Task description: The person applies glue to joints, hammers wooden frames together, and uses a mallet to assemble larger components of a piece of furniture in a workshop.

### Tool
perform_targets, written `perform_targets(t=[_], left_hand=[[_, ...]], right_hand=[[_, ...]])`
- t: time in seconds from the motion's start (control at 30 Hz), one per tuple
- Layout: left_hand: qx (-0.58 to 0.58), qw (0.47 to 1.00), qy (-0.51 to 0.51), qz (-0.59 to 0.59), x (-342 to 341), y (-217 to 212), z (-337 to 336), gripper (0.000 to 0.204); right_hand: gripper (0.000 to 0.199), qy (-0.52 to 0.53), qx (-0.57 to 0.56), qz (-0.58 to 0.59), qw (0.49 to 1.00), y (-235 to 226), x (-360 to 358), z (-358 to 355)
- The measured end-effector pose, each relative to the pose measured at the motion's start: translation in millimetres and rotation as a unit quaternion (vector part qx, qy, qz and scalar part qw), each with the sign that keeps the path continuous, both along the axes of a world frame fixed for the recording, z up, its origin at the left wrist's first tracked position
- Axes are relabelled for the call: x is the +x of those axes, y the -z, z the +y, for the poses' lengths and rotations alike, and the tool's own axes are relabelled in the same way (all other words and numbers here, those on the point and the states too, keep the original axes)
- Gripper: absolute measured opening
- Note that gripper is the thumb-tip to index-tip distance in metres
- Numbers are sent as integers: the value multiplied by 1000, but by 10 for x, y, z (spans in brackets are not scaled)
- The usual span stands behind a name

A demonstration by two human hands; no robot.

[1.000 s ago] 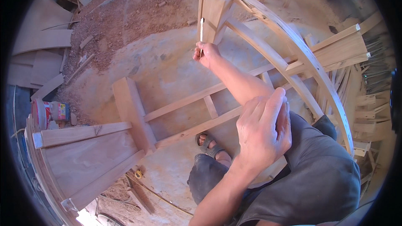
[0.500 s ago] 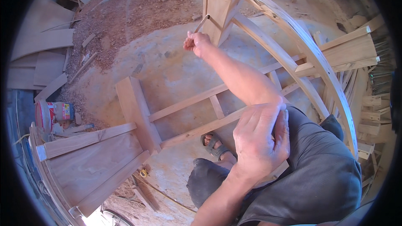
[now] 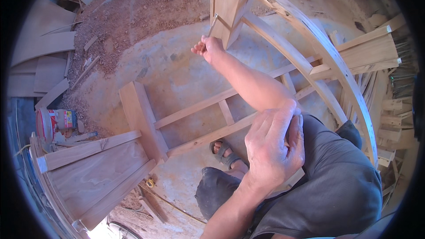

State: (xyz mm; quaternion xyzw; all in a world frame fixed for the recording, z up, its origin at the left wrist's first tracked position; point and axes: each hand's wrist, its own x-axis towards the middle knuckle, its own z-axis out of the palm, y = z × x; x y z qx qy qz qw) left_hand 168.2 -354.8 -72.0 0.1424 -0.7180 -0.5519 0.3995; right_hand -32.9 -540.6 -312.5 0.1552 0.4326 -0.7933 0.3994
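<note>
Since the earlier frame, the right hand (image 3: 209, 48) has been drifting away from the curved rail and down toward the lower left of the block it was working at. Its fingers are curling together and pinching a thin pale stick (image 3: 213, 25), which is angling up from the fingertips and ending right against the square wooden post (image 3: 230, 4) of the curved wooden frame (image 3: 327, 57). Whether the stick's tip is actually touching the post cannot be told.

Closer to the body, the left hand (image 3: 272, 150) is hovering over the lap, its back turned up and its fingers lying pressed side by side and bent downward. Anything it may be gripping underneath is hidden, so that cannot be told.

Below the right forearm, straight wooden rails (image 3: 195, 110) are running across the dusty floor, and a sandalled foot (image 3: 223, 150) is showing just left of the left hand.

Well to the left of both hands, a red-and-white can (image 3: 55, 121) is lying on its side beside stacked boards (image 3: 88, 172); its contents are not visible. Wood shavings (image 3: 146, 9) are covering the ground left of the right hand.
</note>
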Motion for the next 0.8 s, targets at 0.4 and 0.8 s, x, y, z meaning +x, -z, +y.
perform_targets(t=[0.4,0.8], left_hand=[[3,1000,-6,-4,-14,16,-60,31],[10,1000,-3,-6,-28,-7,-50,29]], right_hand=[[11,49,-70,-35,996,-28,207,69],[16,-126,199,231,944,-172,376,752]])
